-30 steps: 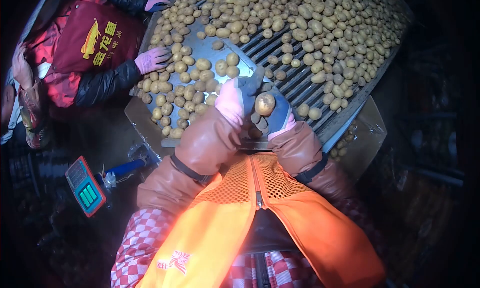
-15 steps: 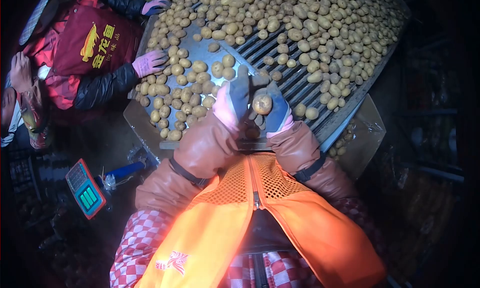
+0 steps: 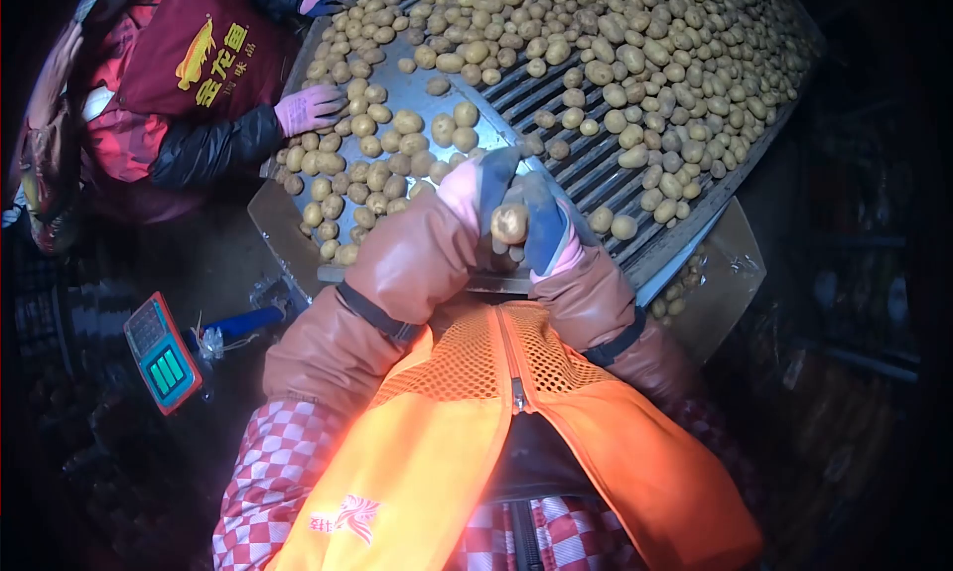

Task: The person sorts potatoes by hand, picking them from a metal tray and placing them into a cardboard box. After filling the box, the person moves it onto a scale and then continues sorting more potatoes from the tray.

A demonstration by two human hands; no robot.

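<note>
Both hands wear blue-grey gloves with pink cuffs and meet over the near edge of the sorting table (image 3: 462, 92). A round, light-brown potato (image 3: 509, 223) sits against the fingers of my right hand (image 3: 544, 221), which is closed on it. Beside it, my left hand (image 3: 486, 182) is bent inward with its fingers curled close to the right hand. What those left fingers hold, if anything, is hidden. Several loose potatoes (image 3: 377, 177) lie on the metal sheet just left of my hands. Dark slats (image 3: 586, 164) run to the right of them.
A big heap of potatoes (image 3: 685, 65) covers the table's far side. At the left, a co-worker's pink-gloved hand (image 3: 310, 109) rests by the potatoes. Cardboard boxes (image 3: 730, 273) stand below the table's edges. A digital scale display (image 3: 162, 355) is at lower left.
My hands have drawn slightly nearer to my body, and the potato is a little lower. The view has shifted slightly. The co-worker's hands remain by the table's left edge.
</note>
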